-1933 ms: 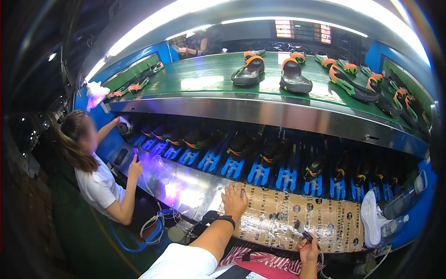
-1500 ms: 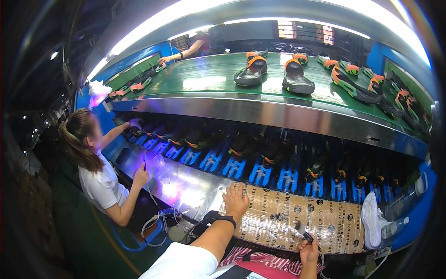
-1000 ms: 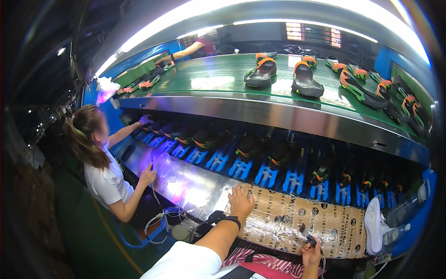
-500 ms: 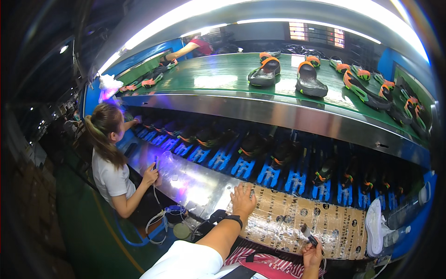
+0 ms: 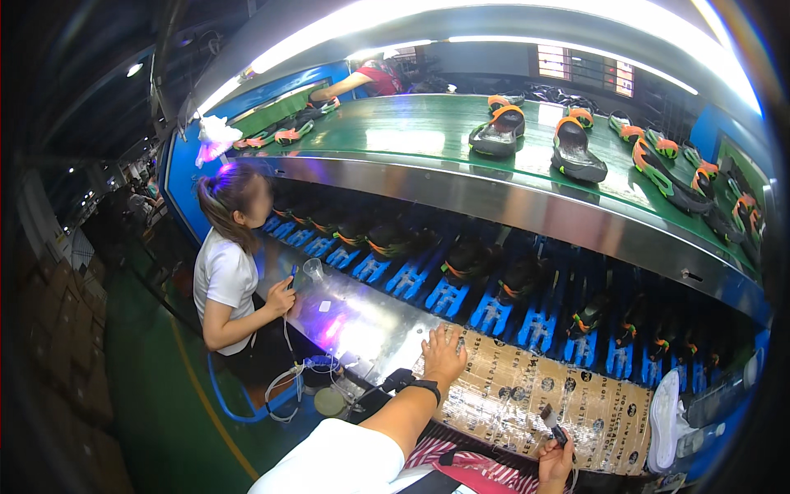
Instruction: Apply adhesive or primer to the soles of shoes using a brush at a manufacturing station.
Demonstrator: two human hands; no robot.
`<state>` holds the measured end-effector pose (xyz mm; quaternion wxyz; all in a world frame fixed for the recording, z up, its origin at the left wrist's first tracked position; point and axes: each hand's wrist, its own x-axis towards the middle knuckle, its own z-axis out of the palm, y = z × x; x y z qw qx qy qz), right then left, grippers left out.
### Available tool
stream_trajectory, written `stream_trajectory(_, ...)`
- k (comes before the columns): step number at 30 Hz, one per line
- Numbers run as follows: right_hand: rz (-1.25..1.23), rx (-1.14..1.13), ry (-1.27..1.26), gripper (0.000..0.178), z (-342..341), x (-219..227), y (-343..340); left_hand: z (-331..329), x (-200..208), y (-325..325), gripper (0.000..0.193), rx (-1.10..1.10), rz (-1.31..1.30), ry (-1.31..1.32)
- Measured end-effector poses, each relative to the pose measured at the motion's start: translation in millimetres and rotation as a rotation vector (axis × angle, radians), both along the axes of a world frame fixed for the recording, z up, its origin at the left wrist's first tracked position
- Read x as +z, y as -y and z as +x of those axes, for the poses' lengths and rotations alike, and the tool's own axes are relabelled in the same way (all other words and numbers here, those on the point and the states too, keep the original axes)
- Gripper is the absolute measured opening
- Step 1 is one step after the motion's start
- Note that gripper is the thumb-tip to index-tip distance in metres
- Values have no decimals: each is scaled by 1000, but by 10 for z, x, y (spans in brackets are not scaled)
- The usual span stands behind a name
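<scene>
My left hand rests palm down with spread fingers on the left end of a sheet of printed cardboard covered in clear film. Beside its fingertips the bare metal ledge begins. In my right hand, near the front edge of the cardboard, is a flat brush, its dark handle gripped and its bristles pointing up and away. Past the ledge runs a row of blue holders carrying black shoes with orange and green trim, shaded by the upper deck.
Above, a green conveyor belt carries several black and orange shoes. To my left a seated co-worker holds a corded tool. A white shoe sole and a clear bottle stand at the ledge's right end.
The view has shifted, so the scene sits farther right in the picture. The co-worker's far arm, stretched toward the rack before, no longer shows. My hands keep their places on the cardboard and brush.
</scene>
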<state>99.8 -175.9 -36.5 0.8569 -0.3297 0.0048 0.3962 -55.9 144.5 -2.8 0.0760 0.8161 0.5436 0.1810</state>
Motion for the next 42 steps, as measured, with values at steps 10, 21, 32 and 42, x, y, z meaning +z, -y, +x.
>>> stream_trajectory(10,30,22,4,41,23,-34,4,15,15,0,49,-1,1,-13)
stream_trajectory(21,50,23,16,42,10,-26,16,19,10,11,50,1,-12,-53)
stream_trajectory(32,37,23,25,40,-34,84,-24,7,-7,-14,50,1,7,-36)
stream_trajectory(42,40,27,26,40,-29,64,-5,13,-5,-7,50,8,-14,-43)
